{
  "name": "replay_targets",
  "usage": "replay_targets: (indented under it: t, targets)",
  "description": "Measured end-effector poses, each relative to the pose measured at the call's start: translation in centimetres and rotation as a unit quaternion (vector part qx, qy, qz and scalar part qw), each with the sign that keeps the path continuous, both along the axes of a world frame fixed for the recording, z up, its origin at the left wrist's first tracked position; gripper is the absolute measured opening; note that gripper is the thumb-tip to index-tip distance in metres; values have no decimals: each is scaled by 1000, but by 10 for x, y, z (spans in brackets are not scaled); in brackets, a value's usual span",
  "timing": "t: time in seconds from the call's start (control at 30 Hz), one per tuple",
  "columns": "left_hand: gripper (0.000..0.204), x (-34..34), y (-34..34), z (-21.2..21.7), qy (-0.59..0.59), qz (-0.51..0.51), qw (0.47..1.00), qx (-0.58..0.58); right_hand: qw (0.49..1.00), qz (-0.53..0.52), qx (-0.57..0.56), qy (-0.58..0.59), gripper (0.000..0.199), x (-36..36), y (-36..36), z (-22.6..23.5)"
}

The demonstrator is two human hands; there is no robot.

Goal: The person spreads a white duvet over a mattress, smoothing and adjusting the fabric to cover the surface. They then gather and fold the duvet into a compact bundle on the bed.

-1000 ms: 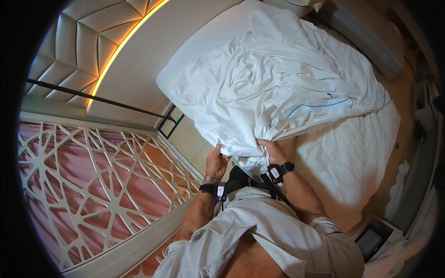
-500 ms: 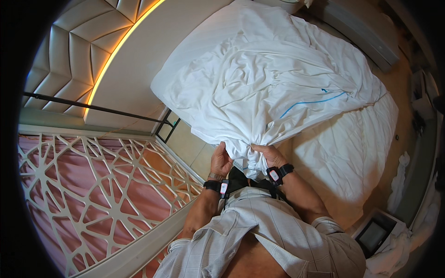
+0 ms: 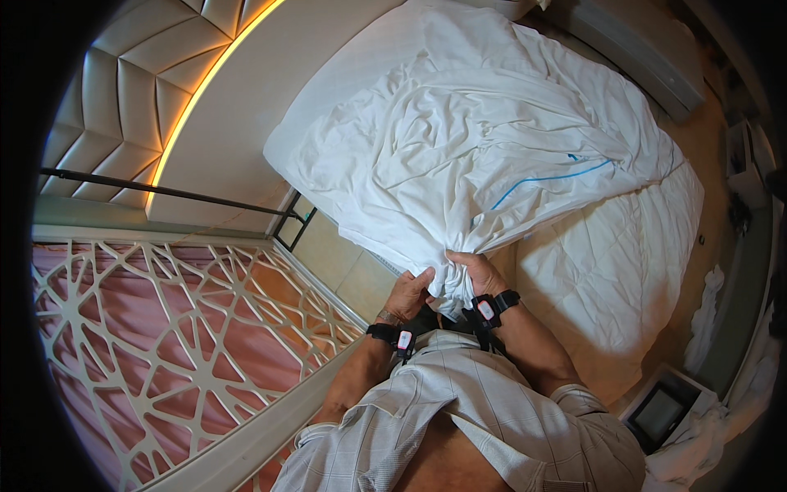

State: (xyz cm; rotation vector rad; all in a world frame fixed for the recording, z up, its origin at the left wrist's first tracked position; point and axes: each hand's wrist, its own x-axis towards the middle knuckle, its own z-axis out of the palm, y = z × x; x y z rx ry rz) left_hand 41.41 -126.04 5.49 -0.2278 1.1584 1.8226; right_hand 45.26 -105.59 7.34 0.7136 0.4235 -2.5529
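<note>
1. Sheet (image 3: 426,176) fans out beyond the fingers (image 3: 458,257), likely soft and light!
2. Left hand (image 3: 406,295) and right hand (image 3: 482,274) clamp its gathered edge.
3. Best hold, likely: thick folds between those fingertips.

"What is hidden here?"
"Most fingers of the right hand (image 3: 479,275), behind gathered white cloth (image 3: 459,176)."
"And cropped?"
"A padded wall panel (image 3: 136,90) at the upper edge, a checked shirt (image 3: 471,402) below."
</note>
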Motion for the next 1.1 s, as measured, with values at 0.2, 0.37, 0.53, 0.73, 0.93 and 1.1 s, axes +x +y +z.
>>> replay_targets:
  t: [0.2, 0.37, 0.53, 0.73, 0.93, 1.1]
  targets:
    - [18, -4, -14, 2, 44, -64, 995, -64, 996, -68, 42, 30, 35, -12, 7, -15]
    - [23, 2, -18, 10, 80, -64, 992, -71, 999, -53, 2, -2, 35, -17, 4, -18]
    - [22, -1, -25, 27, 118, -143, 978, -92, 998, -12, -60, -11, 36, -21, -2, -20]
    - [20, -3, -35, 17, 139, -218, 965, -50, 998, 9, 19, -56, 32, -31, -17, -23]
    - [30, 0, -22, 26, 136, -333, 929, -86, 998, -9, 43, -40, 30, -41, -22, -35]
    - [34, 4, -4, 42, 164, -410, 883, -161, 994, -43, 87, -42, 24, -45, -23, -34]
